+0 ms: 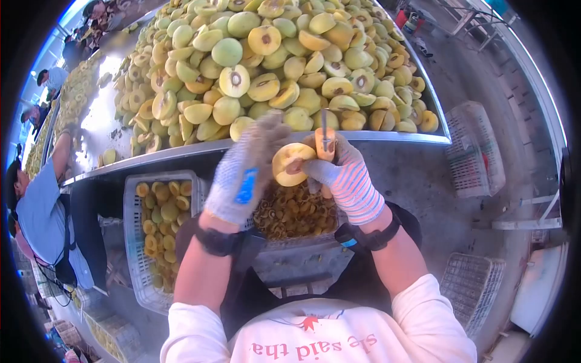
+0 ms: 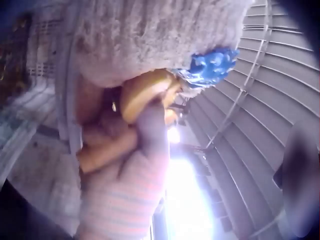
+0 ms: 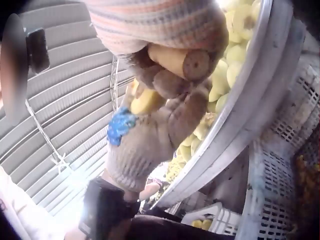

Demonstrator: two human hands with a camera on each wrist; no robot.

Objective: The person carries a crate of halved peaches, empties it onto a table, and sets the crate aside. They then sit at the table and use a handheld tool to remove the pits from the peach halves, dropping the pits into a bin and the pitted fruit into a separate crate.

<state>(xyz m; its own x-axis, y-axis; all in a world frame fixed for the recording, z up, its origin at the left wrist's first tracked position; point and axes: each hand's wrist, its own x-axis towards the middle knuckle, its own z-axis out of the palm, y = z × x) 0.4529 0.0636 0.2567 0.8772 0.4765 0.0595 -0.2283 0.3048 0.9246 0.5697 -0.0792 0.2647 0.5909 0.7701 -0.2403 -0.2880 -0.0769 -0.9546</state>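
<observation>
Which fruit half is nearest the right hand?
The fruit half under the right hand's thumb, beside the wooden handle, brown-centred cut face showing; the others lie on the table or in a crate.

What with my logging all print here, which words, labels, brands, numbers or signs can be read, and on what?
"she said tha": upside down, across the white shirt; any further letters are hidden.
Marks around the shirt's red motif: too small to read.
Blue patch on the left glove: too blurred to read.
No other text is readable.
</observation>
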